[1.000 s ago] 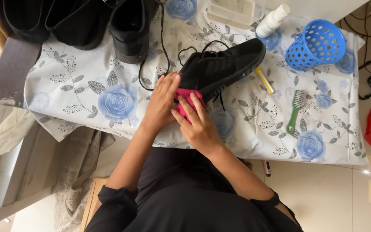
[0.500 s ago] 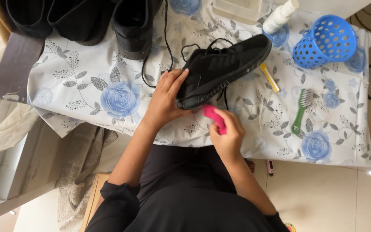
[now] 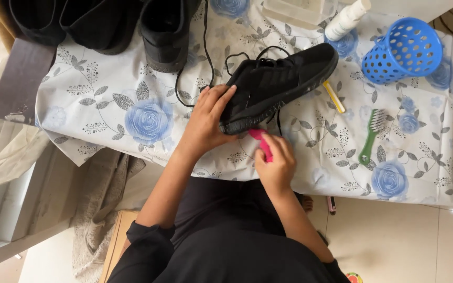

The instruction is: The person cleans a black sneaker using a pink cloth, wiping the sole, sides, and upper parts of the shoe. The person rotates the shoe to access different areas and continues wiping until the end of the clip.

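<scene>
A black sneaker [image 3: 279, 84] lies on its side on the flowered tablecloth [image 3: 148, 120], its loose black laces trailing toward the far side. My left hand [image 3: 208, 118] grips the sneaker's heel end. My right hand [image 3: 274, 162] holds a pink brush [image 3: 261, 141] whose tip touches the sole edge just below the heel.
A blue perforated basket [image 3: 402, 50], a white bottle [image 3: 346, 20], a yellow stick [image 3: 334, 97] and a green brush [image 3: 370, 136] lie right of the sneaker. Other black shoes [image 3: 166, 31] stand along the far edge. A dark board [image 3: 22, 78] sits at the left corner.
My right hand drew the pink brush away from the heel toward me, then returned it to the sole edge. My left hand kept hold of the sneaker.
</scene>
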